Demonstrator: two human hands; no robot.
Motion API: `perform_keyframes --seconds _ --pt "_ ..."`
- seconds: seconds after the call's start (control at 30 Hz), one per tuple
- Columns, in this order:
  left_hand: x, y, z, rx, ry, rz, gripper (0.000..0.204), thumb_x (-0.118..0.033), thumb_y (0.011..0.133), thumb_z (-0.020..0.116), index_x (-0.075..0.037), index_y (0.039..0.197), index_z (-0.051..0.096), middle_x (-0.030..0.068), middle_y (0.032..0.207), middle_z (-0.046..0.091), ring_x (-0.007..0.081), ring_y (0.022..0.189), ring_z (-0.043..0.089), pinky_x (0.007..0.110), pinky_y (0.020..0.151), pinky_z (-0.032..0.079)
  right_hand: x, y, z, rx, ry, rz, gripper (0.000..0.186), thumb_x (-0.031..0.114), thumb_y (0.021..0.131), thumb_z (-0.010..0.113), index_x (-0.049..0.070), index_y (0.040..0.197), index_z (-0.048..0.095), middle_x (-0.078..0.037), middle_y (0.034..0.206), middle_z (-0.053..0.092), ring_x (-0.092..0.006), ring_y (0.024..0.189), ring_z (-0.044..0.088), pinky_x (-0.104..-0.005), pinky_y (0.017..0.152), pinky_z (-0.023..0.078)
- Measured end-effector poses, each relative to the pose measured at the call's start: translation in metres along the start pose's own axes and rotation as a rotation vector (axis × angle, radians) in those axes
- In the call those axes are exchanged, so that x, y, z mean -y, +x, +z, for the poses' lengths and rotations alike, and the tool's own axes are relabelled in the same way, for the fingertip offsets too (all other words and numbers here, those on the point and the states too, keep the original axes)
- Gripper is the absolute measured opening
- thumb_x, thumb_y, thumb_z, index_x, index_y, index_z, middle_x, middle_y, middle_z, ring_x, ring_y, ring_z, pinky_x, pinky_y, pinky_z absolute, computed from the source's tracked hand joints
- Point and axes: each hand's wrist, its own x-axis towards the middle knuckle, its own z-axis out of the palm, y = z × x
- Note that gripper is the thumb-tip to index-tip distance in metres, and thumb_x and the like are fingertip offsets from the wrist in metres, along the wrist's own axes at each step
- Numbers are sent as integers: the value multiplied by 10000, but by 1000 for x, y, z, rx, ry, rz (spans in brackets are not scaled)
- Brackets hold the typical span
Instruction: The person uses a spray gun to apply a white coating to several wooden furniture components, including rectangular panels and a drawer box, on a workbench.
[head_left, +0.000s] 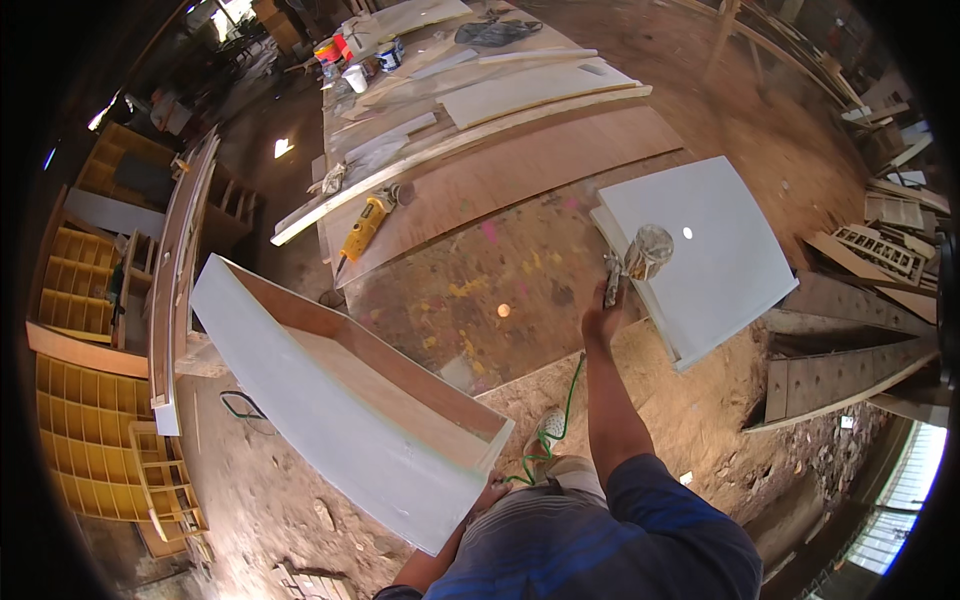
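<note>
My right hand (603,318) is wrapped round the handle of a paint spray gun (614,272), whose smeared cup (649,250) is in front of a white-painted panel (720,225). Green coiled hose (573,392) hangs below that hand and runs down beside my leg. On my left a long open wooden box (340,410), like a drawer, leans at an angle; its outside is white and its inside bare brown wood. My left hand (490,493) grips the near corner of this box, its fingers partly hidden.
A paint-stained worktable (500,275) bears a yellow angle grinder (366,225), a long brown board (520,175), white strips and paint cans (388,57). Yellowish shelving frames (95,385) stand at far left. Slatted wooden pieces (850,370) and scrap timber lie at right.
</note>
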Motion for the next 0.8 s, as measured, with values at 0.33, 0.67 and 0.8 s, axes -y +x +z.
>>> perform_keyframes --seconds 0.33,0.67,0.8 --pt "-14 -19 -38 174 113 16 410 -363 913 695 14 1074 676 177 924 691 256 866 647 398 797 505 -19 -44 -40 -201 -14 -62 279 288 996 584 11 1002 562 -164 744 622 -308 648 605 -401 611 470" --pt "-11 -42 -69 235 232 4 430 -417 909 674 -29 1094 659 189 940 704 329 888 679 423 790 520 -35 -94 -82 -331 5 -34 262 277 998 595 15 1007 574 -116 752 577 -219 686 533 -362 654 452" --pt "-4 -47 -76 274 263 68 454 -436 899 673 -24 1088 661 184 938 697 324 872 667 422 777 514 -28 -118 -94 -382 8 20 249 277 998 594 32 964 560 -94 693 550 -188 643 504 -348 604 423"
